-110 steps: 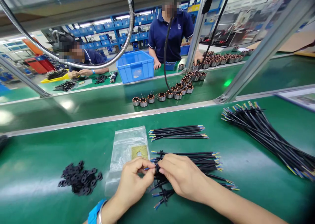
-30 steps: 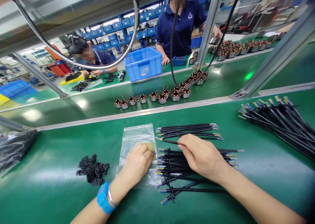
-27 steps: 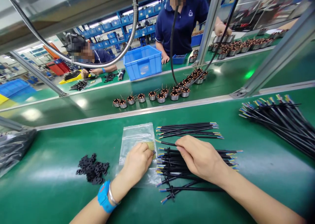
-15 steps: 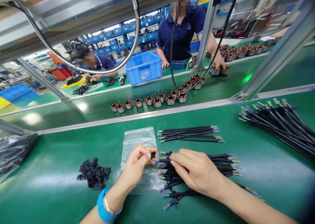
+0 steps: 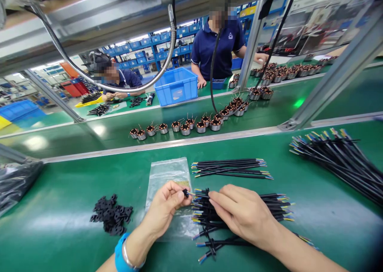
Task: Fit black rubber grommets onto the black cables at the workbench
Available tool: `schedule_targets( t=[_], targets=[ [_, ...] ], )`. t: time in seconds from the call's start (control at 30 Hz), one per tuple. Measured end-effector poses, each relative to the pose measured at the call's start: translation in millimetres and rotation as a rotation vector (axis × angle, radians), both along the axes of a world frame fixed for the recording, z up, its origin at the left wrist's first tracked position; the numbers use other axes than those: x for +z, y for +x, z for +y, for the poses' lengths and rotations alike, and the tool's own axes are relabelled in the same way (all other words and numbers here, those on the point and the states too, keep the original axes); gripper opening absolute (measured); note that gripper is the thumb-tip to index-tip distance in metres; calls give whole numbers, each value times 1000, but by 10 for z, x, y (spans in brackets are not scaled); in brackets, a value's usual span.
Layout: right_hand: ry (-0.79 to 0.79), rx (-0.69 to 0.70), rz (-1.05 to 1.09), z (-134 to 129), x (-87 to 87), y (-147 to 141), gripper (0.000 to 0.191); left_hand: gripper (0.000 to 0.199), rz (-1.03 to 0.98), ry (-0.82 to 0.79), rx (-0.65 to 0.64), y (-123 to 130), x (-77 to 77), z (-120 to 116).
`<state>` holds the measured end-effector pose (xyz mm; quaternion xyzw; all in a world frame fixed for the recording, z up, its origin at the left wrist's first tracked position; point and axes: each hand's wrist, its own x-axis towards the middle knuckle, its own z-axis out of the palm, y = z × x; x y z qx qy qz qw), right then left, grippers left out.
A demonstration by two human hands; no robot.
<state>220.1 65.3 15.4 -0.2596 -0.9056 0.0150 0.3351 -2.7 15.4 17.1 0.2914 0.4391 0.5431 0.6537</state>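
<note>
My left hand (image 5: 166,208) pinches a small black cable clip (image 5: 185,193) between thumb and fingers. Pointing at the clip are the bare coloured wire ends of a black cable (image 5: 199,194), which my right hand (image 5: 242,212) grips near that end. They seem to meet, though I cannot tell whether the wires pass through. Below my right hand lies a bundle of black cables (image 5: 269,204), a few with black clips near their left ends. Left of my hands is a pile of loose black clips (image 5: 111,215). A clear plastic bag (image 5: 167,170) lies partly under my left hand.
Several black cables (image 5: 230,168) lie in a row behind my hands, and a larger cable bundle (image 5: 338,152) at right. Copper-wound stators (image 5: 185,127) stand on the green line beyond the metal rail (image 5: 149,144). Two people work across from me, near a blue bin (image 5: 176,88).
My left hand has turned the clip towards the wire ends, and the two are now closer. The stators on the line have shifted left. The co-worker's hand has left the stators at right.
</note>
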Motion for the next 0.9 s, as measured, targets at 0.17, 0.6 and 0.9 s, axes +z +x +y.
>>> schedule_targets(
  t=[0.17, 0.6, 0.9],
  targets=[
    [4, 31, 25, -28, 29, -11, 20, 31, 42, 0, 4, -9, -44, -2],
    [-57, 76, 48, -126, 33, -69, 14, 40, 102, 19, -1, 159, -100, -59],
    [-176, 149, 47, -214, 0, -109, 22, 21, 534, 314, 20, 197, -69, -144]
  ],
)
